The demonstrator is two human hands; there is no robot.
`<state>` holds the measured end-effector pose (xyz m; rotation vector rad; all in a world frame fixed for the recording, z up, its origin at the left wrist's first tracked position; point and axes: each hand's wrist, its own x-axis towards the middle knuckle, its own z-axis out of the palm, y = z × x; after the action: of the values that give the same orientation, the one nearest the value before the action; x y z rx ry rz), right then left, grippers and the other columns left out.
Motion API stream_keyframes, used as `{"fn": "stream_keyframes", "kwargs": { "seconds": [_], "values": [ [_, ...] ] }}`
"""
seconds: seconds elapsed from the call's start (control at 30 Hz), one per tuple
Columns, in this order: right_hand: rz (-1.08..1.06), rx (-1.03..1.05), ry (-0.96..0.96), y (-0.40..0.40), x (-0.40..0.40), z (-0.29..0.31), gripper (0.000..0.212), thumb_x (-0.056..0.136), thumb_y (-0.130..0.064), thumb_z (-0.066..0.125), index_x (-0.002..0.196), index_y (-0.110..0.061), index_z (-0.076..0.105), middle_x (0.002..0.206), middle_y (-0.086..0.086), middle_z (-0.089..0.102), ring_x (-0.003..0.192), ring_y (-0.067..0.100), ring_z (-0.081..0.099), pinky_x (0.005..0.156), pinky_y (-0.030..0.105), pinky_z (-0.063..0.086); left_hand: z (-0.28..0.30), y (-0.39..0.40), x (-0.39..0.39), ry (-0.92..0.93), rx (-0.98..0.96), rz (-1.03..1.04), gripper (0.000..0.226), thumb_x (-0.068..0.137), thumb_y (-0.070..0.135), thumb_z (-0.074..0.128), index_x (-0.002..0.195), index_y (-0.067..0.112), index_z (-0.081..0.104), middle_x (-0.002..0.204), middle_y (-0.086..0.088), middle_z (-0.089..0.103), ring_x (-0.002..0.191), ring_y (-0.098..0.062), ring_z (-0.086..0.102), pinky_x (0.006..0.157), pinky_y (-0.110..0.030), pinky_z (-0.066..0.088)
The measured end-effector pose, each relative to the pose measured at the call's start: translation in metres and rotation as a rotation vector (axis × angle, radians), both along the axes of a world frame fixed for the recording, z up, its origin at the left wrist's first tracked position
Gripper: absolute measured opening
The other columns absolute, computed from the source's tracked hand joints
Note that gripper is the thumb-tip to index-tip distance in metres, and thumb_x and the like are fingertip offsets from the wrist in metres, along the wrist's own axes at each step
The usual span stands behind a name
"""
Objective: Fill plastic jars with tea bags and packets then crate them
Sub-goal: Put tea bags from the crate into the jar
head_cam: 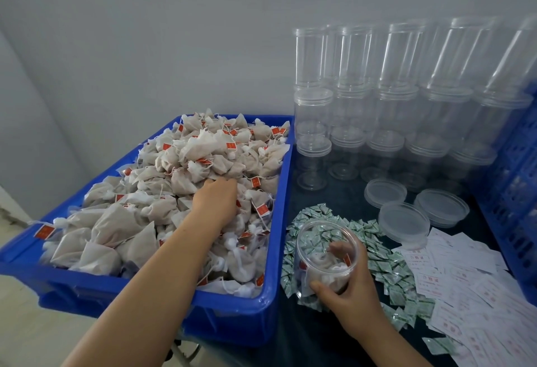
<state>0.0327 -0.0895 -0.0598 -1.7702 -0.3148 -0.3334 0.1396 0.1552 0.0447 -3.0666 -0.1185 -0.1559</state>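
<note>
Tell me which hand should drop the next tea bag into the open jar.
Left. The left hand already rests on the white tea bags in the blue plastic bin, while the right hand holds the clear plastic jar steady.

White paper slips point(430, 272), right of the green packets: red print, three large characters that look like 合格证; smaller lines under them too blurred to read. Red tags point(231, 145) on the tea bags carry pale marks, not legible. Green packets point(380, 262): print too small to make out.
</note>
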Motion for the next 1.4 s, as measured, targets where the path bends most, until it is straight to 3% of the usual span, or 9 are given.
{"fn": "stream_keyframes", "kwargs": {
  "seconds": [0.23, 0.53, 0.7, 0.8, 0.87, 0.93, 1.07, 1.23, 1.4],
  "values": [
    [0.001, -0.014, 0.007, -0.001, 0.000, -0.002, 0.087, 0.056, -0.052, 0.076, 0.122, -0.080, 0.027, 0.111, -0.036, 0.052, 0.111, -0.012, 0.053, 0.083, 0.000, 0.042, 0.004, -0.002, -0.004, -0.010, 0.020, -0.018, 0.007, 0.092, 0.013, 0.054, 0.098, 0.016, 0.056, 0.108, -0.004, 0.059, 0.104, -0.026, 0.054, 0.076, -0.034, 0.045],
    [-0.002, -0.008, 0.015, -0.001, 0.000, -0.002, 0.088, 0.057, -0.053, 0.076, 0.124, -0.079, 0.026, 0.111, -0.037, 0.050, 0.112, -0.011, 0.052, 0.083, 0.001, 0.042, 0.015, 0.004, -0.011, -0.157, -0.115, 0.024, 0.010, 0.090, 0.017, 0.058, 0.094, 0.009, 0.062, 0.097, -0.010, 0.064, 0.090, -0.028, 0.061, 0.069, -0.034, 0.048],
    [-0.007, 0.007, 0.011, 0.000, 0.000, 0.000, 0.088, 0.057, -0.053, 0.076, 0.123, -0.081, 0.026, 0.115, -0.030, 0.052, 0.110, -0.013, 0.053, 0.082, 0.001, 0.042, 0.020, 0.007, -0.014, -0.358, -0.368, 0.032, 0.018, 0.092, 0.023, 0.060, 0.101, 0.007, 0.062, 0.093, -0.011, 0.065, 0.082, -0.025, 0.060, 0.071, -0.035, 0.049],
    [-0.001, 0.020, 0.008, 0.001, -0.001, 0.001, 0.087, 0.057, -0.051, 0.077, 0.123, -0.080, 0.028, 0.121, -0.015, 0.052, 0.110, -0.014, 0.053, 0.080, 0.001, 0.043, 0.019, 0.003, -0.014, -0.351, -0.529, -0.030, 0.026, 0.094, 0.020, 0.057, 0.116, 0.006, 0.061, 0.107, -0.011, 0.066, 0.098, -0.025, 0.061, 0.086, -0.035, 0.048],
    [0.003, 0.022, 0.009, 0.000, -0.001, 0.000, 0.088, 0.057, -0.051, 0.078, 0.123, -0.080, 0.028, 0.120, -0.019, 0.052, 0.111, -0.013, 0.053, 0.080, 0.001, 0.044, 0.021, -0.001, -0.016, -0.355, -0.572, -0.091, 0.029, 0.097, 0.017, 0.050, 0.122, 0.007, 0.061, 0.116, -0.010, 0.064, 0.108, -0.024, 0.058, 0.092, -0.030, 0.042],
    [0.005, 0.017, 0.014, 0.000, 0.000, -0.002, 0.089, 0.056, -0.051, 0.078, 0.123, -0.080, 0.027, 0.115, -0.031, 0.051, 0.111, -0.013, 0.052, 0.080, 0.001, 0.044, 0.025, -0.005, -0.017, -0.366, -0.655, -0.150, 0.027, 0.099, 0.017, 0.046, 0.119, 0.009, 0.063, 0.112, -0.005, 0.065, 0.102, -0.021, 0.059, 0.086, -0.026, 0.042],
    [0.019, 0.026, 0.031, -0.001, 0.001, -0.005, 0.090, 0.057, -0.050, 0.079, 0.124, -0.079, 0.027, 0.111, -0.039, 0.049, 0.113, -0.012, 0.052, 0.081, 0.001, 0.044, 0.033, -0.016, -0.025, -0.335, -0.908, -0.268, 0.016, 0.098, 0.021, 0.049, 0.099, 0.022, 0.065, 0.087, 0.012, 0.064, 0.076, 0.003, 0.061, 0.065, -0.010, 0.042],
    [0.003, 0.025, 0.041, -0.001, 0.002, -0.007, 0.090, 0.056, -0.051, 0.079, 0.124, -0.079, 0.026, 0.115, -0.038, 0.048, 0.115, -0.012, 0.051, 0.082, 0.001, 0.043, 0.038, -0.037, -0.037, -0.162, -1.174, -0.426, 0.012, 0.094, 0.015, 0.054, 0.087, 0.019, 0.063, 0.089, 0.002, 0.066, 0.082, -0.006, 0.067, 0.069, -0.013, 0.052],
    [0.000, 0.014, 0.049, -0.001, 0.000, -0.004, 0.093, 0.055, -0.051, 0.078, 0.124, -0.080, 0.024, 0.126, -0.016, 0.049, 0.113, -0.014, 0.052, 0.080, 0.001, 0.045, 0.040, -0.056, -0.047, 0.042, -1.245, -0.609, 0.010, 0.091, 0.008, 0.057, 0.088, 0.014, 0.065, 0.102, -0.005, 0.060, 0.090, -0.012, 0.066, 0.077, -0.022, 0.054]
  ]
}}
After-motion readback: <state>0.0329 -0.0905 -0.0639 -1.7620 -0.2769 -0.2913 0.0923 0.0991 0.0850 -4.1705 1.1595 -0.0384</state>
